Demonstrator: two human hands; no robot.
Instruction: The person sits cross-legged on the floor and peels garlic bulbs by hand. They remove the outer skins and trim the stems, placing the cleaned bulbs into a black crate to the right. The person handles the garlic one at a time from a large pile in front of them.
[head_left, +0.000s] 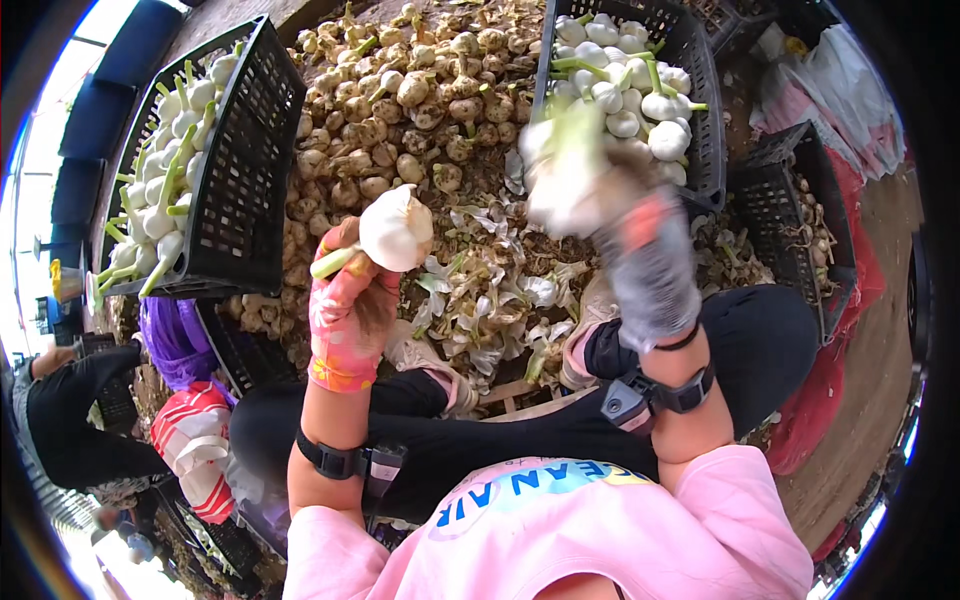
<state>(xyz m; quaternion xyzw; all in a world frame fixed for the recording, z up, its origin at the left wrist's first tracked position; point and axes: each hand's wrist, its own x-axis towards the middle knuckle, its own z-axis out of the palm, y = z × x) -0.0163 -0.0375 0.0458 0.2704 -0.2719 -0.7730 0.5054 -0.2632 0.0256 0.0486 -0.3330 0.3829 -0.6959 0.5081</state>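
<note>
My left hand (354, 300), in a pink floral glove, grips a white garlic bulb (397, 227) by its short green stem, with the bulb above the fingers. My right hand (637, 232), in a grey glove with an orange patch, is blurred by motion. A blurred white and pale green mass, apparently garlic, is at its fingers; the exact grip cannot be made out. That hand is beside the near left corner of a black plastic crate (703, 97) of white garlic bulbs (669, 140). Loose garlic peelings (487, 300) lie on the ground between my feet.
Beyond my hands spreads a heap of unpeeled brown garlic (420, 90). At left stands a black crate (240, 172) of stemmed white garlic. A smaller crate (787, 217) and red mesh (817, 405) are at right. A red-and-white bag (196, 450) lies at lower left, near another person (67, 427).
</note>
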